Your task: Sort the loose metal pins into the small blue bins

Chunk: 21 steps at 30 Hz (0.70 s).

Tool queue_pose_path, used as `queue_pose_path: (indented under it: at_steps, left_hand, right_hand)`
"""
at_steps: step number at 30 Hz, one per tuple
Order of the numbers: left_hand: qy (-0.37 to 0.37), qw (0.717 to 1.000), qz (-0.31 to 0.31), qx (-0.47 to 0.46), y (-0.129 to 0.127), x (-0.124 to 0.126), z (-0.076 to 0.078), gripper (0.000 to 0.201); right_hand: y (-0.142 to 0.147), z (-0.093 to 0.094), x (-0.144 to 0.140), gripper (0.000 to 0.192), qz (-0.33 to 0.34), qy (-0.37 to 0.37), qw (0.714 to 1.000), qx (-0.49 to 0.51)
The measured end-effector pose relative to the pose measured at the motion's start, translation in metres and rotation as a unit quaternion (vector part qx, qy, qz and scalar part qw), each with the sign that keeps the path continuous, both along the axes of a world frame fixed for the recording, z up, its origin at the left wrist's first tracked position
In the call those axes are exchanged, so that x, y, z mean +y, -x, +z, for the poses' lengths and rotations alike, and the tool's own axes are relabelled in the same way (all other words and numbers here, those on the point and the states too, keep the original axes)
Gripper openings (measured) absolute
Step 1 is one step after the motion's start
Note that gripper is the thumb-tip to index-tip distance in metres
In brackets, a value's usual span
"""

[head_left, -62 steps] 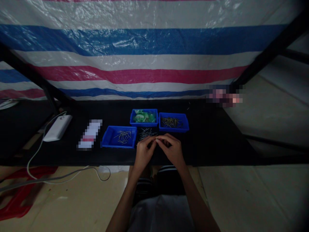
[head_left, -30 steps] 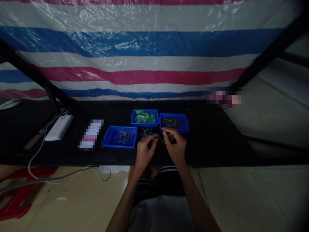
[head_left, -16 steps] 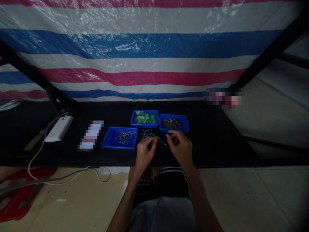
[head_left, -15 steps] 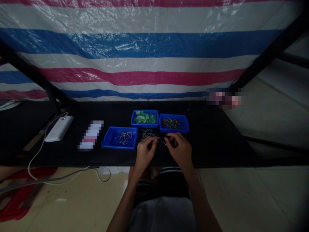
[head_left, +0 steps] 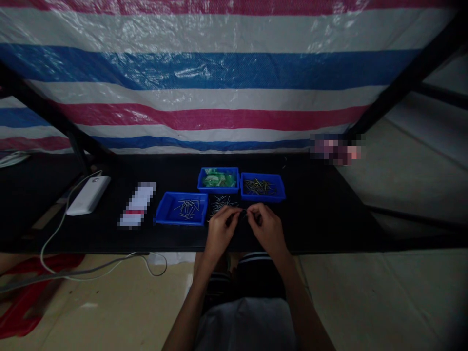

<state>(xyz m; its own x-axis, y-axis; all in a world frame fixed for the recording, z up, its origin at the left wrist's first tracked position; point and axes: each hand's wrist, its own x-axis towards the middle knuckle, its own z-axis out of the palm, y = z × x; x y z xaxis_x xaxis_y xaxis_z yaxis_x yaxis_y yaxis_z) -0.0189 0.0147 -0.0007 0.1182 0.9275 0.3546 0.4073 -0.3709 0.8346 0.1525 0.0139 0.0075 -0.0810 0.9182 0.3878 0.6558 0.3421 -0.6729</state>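
My left hand (head_left: pixel 218 230) and my right hand (head_left: pixel 269 230) meet over the front of the black table (head_left: pixel 325 214), fingertips almost touching. Each pinches something small; between them shows a small dark piece (head_left: pixel 243 214), too dim to name. A loose pile of thin metal pins (head_left: pixel 220 200) lies just beyond my left fingers. Around it stand three blue trays: a left tray (head_left: pixel 179 222) with silvery pins, a back tray (head_left: pixel 218 189) with green parts, and a right tray (head_left: pixel 263 198) with yellowish pins.
A white power bank (head_left: pixel 88 194) with a white cable (head_left: pixel 54 234) lies at the table's left, beside a blurred white item (head_left: pixel 136 210). A striped tarp (head_left: pixel 219 78) hangs behind. Black frame struts (head_left: pixel 395 83) slant at both sides. A red stool (head_left: pixel 18 307) is on the floor left.
My right hand reached to the right tray's front edge, drew back and came in to meet my left hand. My left hand stayed in place, pinching a thin pin.
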Motion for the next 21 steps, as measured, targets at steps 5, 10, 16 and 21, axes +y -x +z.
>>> queue_pose_path:
  at_steps: [5, 10, 16, 21]
  left_hand:
    - [0.002, 1.0, 0.012, -0.008, 0.0, 0.0, 0.002, 0.013]
    - [0.03, 0.999, 0.038, -0.023, 0.0, -0.001, 0.0, 0.021]
    - [0.002, 0.999, 0.024, -0.039, 0.002, -0.001, -0.001, 0.014]
    - [-0.004, 0.997, 0.02, -0.078, 0.003, -0.001, 0.0, 0.019]
  right_hand:
    - [0.014, 0.009, 0.003, 0.012, 0.003, -0.028, 0.998, 0.055]
    - [0.02, 0.019, 0.005, 0.014, -0.004, -0.042, 0.997, 0.059]
    - [0.026, 0.015, 0.002, 0.012, 0.03, -0.054, 0.994, 0.094]
    - [0.028, 0.003, 0.001, 0.021, 0.052, -0.039, 0.986, 0.151]
